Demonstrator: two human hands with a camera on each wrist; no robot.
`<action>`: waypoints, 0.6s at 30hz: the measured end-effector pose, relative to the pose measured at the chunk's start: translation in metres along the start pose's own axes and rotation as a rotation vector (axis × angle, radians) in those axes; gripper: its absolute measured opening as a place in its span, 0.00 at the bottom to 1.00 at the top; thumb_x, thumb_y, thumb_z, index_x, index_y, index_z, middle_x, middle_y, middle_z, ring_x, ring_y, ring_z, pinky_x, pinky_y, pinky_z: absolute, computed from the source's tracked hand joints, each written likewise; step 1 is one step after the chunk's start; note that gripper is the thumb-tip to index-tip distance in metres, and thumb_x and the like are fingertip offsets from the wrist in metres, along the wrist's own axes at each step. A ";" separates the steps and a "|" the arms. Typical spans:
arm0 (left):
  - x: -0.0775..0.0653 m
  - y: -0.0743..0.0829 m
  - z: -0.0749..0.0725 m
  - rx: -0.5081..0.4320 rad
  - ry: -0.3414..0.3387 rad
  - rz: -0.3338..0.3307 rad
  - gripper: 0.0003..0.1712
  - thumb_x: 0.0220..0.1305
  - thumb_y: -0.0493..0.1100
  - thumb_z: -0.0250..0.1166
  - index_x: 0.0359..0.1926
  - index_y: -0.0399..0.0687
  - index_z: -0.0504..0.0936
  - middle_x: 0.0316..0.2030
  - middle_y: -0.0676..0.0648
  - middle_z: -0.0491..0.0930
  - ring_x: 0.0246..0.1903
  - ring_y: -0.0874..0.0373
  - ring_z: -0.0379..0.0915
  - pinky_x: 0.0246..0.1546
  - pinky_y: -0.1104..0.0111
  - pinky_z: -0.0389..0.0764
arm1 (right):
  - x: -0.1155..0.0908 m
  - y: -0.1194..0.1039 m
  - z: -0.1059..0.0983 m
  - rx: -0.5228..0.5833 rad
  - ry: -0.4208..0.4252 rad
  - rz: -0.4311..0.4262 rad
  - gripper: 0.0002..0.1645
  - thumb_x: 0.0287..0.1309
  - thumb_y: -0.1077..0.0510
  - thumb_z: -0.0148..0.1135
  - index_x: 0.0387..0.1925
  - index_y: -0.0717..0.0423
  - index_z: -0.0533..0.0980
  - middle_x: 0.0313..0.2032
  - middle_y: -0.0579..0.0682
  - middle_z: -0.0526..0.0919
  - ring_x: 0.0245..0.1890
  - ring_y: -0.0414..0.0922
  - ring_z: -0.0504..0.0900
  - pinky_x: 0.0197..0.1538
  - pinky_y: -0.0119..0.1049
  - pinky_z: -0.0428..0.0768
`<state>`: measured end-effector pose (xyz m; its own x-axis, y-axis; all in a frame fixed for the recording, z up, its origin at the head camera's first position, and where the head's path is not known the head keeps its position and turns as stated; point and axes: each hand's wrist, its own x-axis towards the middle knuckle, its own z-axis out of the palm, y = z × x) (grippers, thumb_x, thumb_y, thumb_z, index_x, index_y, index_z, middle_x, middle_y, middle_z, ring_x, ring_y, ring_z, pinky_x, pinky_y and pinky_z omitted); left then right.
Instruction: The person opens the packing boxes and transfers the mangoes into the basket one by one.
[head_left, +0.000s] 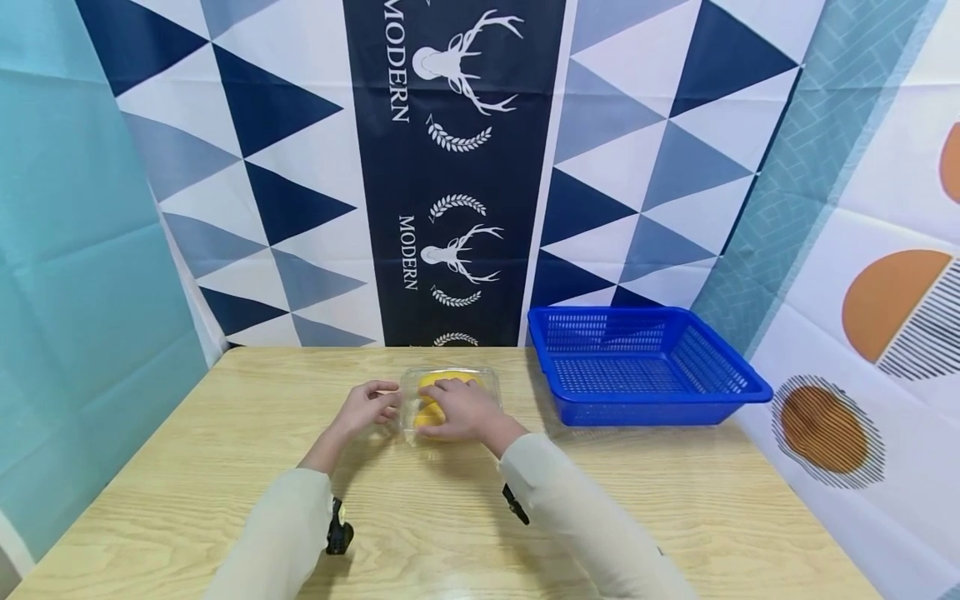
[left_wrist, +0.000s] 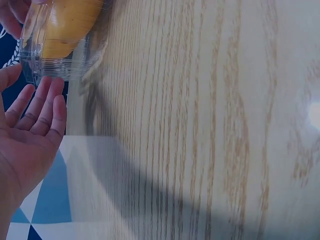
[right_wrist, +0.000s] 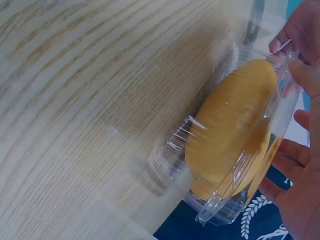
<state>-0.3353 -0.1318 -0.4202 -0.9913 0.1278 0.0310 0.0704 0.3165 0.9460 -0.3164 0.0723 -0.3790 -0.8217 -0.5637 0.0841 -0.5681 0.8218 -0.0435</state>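
Observation:
A clear plastic clamshell box (head_left: 491, 385) sits on the table with yellow mango-like fruits (right_wrist: 232, 125) inside. My right hand (head_left: 461, 408) lies over the top of the box, its fingers spread on or just above the lid. In the right wrist view the fingers (right_wrist: 295, 165) are extended along the lid side. At the box's left side is my left hand (head_left: 369, 407), palm turned toward it. Its relaxed fingertips (left_wrist: 59, 85) are at the box's edge in the left wrist view; whether they touch it I cannot tell.
A blue perforated plastic basket (head_left: 648, 408) stands at the right rear of the wood-grain table (head_left: 420, 517). Patterned cloth (head_left: 457, 167) hangs behind the table, with more cloth at both sides.

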 end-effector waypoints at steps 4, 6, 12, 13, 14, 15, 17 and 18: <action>-0.002 0.000 -0.002 -0.008 -0.005 -0.002 0.25 0.64 0.43 0.57 0.56 0.29 0.71 0.42 0.34 0.81 0.32 0.56 0.82 0.38 0.63 0.84 | 0.000 -0.004 -0.001 -0.030 -0.012 0.007 0.36 0.54 0.33 0.58 0.63 0.40 0.67 0.61 0.49 0.72 0.61 0.50 0.70 0.62 0.50 0.69; -0.002 0.000 -0.002 -0.016 -0.003 -0.011 0.25 0.64 0.43 0.58 0.56 0.29 0.71 0.42 0.34 0.81 0.31 0.57 0.82 0.38 0.63 0.84 | 0.001 -0.004 -0.001 -0.044 -0.021 0.007 0.36 0.54 0.34 0.58 0.62 0.40 0.68 0.62 0.50 0.72 0.61 0.49 0.70 0.63 0.50 0.69; -0.001 -0.002 -0.002 -0.042 0.001 -0.037 0.25 0.64 0.43 0.59 0.57 0.29 0.70 0.44 0.33 0.81 0.29 0.60 0.81 0.38 0.62 0.84 | 0.003 -0.005 0.000 -0.082 -0.034 -0.014 0.34 0.55 0.33 0.56 0.61 0.41 0.70 0.62 0.51 0.72 0.62 0.49 0.69 0.64 0.49 0.68; 0.000 -0.002 -0.002 -0.046 -0.002 -0.037 0.25 0.64 0.42 0.59 0.57 0.28 0.70 0.44 0.34 0.81 0.29 0.60 0.81 0.38 0.62 0.84 | 0.003 -0.006 0.000 -0.091 -0.032 -0.019 0.34 0.55 0.33 0.56 0.61 0.41 0.70 0.61 0.51 0.73 0.62 0.49 0.69 0.65 0.49 0.68; 0.000 -0.002 -0.002 -0.051 -0.005 -0.038 0.25 0.64 0.42 0.59 0.56 0.28 0.71 0.44 0.34 0.81 0.29 0.61 0.81 0.38 0.63 0.84 | 0.003 -0.006 0.000 -0.101 -0.030 -0.026 0.34 0.55 0.33 0.56 0.60 0.42 0.71 0.61 0.51 0.73 0.62 0.49 0.70 0.65 0.49 0.68; 0.000 -0.003 -0.003 -0.054 -0.009 -0.038 0.25 0.64 0.42 0.59 0.56 0.28 0.71 0.45 0.34 0.81 0.29 0.61 0.81 0.38 0.63 0.84 | 0.003 -0.006 -0.001 -0.109 -0.028 -0.032 0.33 0.56 0.34 0.56 0.60 0.42 0.71 0.61 0.51 0.73 0.62 0.49 0.70 0.64 0.48 0.68; 0.002 -0.002 -0.003 -0.062 -0.014 -0.044 0.25 0.64 0.42 0.58 0.56 0.28 0.71 0.45 0.34 0.81 0.28 0.61 0.81 0.38 0.64 0.84 | 0.003 -0.006 -0.003 -0.130 -0.028 -0.043 0.33 0.56 0.34 0.56 0.60 0.43 0.71 0.60 0.51 0.74 0.61 0.49 0.71 0.63 0.47 0.69; 0.002 -0.002 -0.003 -0.066 -0.014 -0.048 0.25 0.64 0.42 0.58 0.56 0.28 0.71 0.45 0.34 0.81 0.28 0.62 0.80 0.38 0.65 0.84 | 0.003 -0.007 -0.004 -0.137 -0.028 -0.050 0.33 0.56 0.34 0.56 0.59 0.43 0.71 0.60 0.51 0.74 0.60 0.49 0.72 0.63 0.47 0.70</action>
<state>-0.3378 -0.1350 -0.4206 -0.9917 0.1270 -0.0184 0.0153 0.2595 0.9656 -0.3145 0.0656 -0.3743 -0.7948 -0.6044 0.0553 -0.5982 0.7955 0.0964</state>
